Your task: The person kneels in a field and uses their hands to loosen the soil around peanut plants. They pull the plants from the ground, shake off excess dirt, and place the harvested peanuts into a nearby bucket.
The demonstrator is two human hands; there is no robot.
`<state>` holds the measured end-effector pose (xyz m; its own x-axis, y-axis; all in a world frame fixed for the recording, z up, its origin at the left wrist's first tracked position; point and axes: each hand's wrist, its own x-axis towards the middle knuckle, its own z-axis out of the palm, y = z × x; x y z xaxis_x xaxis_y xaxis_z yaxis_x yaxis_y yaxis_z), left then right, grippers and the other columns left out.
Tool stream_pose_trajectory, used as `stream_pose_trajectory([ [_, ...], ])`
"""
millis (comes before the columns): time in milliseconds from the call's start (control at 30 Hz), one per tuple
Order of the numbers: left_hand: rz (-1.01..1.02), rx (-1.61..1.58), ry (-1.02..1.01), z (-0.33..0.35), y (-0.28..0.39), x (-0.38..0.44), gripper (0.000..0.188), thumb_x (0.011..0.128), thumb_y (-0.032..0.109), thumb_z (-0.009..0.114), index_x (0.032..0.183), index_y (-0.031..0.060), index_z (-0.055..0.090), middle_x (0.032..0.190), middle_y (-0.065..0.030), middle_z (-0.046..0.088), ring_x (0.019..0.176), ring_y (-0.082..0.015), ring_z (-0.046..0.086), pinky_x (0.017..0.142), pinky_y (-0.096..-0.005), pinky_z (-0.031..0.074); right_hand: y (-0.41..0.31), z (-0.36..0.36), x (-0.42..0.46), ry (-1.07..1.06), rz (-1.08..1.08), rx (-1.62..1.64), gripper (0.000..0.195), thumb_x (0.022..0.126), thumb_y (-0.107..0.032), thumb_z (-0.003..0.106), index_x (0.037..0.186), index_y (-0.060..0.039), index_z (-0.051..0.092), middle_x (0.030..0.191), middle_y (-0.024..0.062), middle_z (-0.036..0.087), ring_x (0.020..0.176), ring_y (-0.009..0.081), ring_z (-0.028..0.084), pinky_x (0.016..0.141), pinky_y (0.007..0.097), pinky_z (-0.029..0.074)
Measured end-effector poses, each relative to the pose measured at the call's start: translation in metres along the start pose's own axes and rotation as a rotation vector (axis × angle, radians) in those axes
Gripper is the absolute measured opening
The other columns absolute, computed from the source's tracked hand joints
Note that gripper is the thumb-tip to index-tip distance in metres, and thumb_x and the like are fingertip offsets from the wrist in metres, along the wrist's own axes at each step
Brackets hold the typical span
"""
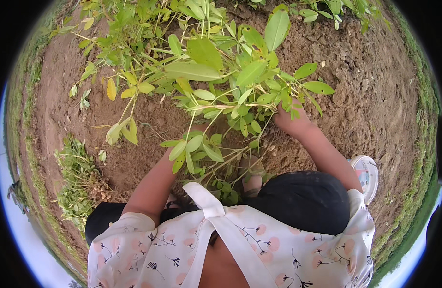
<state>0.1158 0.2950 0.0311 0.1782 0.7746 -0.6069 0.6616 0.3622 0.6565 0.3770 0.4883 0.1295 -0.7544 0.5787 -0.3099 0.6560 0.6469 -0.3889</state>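
Leafy peanut plants [221,106] spread in front of me, their stems and leaves crossing over both my hands. My right hand [290,117] is at the right side of this foliage, with leaves over its fingers; whether it grips a stem does not show clearly. Most of my left hand [201,126] is hidden behind the leaves, low over the soil, and its fingers cannot be made out. Some of the leaves are yellowed or have holes.
A pulled bunch of peanut plants [75,180] with pods [102,192] lies on the soil to the left. A white-rimmed bucket [368,178] stands beside my right arm. Between my knees shows a foot [252,180]. More green plants [332,9] grow at the top right.
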Motion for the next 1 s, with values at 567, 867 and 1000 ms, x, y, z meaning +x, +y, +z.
stream_pose_trajectory([
  [567,0.178,-1.582,0.127,-0.027,0.043,0.005,0.06,0.108,0.042,0.04,0.156,0.0087,0.025,0.15,-0.0222,0.045,0.135,-0.0406,0.049,0.111,-0.0542,0.045,0.103,0.018,0.027,0.439,0.364,0.625,0.096,0.079,-0.053,0.08,0.149,0.0006,0.041,0.145,0.0272,0.05,0.136,0.0392,0.049,0.113,0.0493,0.04],
  [867,0.259,-1.193,0.089,0.005,0.042,0.069,0.071,0.101,0.035,0.059,0.157,0.0077,0.026,0.153,-0.0139,0.044,0.132,-0.0269,0.054,0.108,-0.0422,0.047,0.019,0.051,0.055,0.004,0.174,-0.058,0.086,0.077,-0.04,0.082,0.144,-0.0028,0.043,0.142,0.0248,0.051,0.135,0.0404,0.046,0.109,0.0531,0.04],
  [1000,0.259,-1.115,0.087,-0.04,0.12,0.038,0.071,0.101,0.046,0.059,0.154,0.0056,0.035,0.151,-0.0147,0.046,0.13,-0.0268,0.056,0.113,-0.0439,0.043,0.03,0.026,0.058,0.189,0.131,0.367,0.05,0.087,-0.025,0.074,0.128,-0.0013,0.055,0.111,0.0212,0.07,0.108,0.0375,0.066,0.095,0.0466,0.051],
])
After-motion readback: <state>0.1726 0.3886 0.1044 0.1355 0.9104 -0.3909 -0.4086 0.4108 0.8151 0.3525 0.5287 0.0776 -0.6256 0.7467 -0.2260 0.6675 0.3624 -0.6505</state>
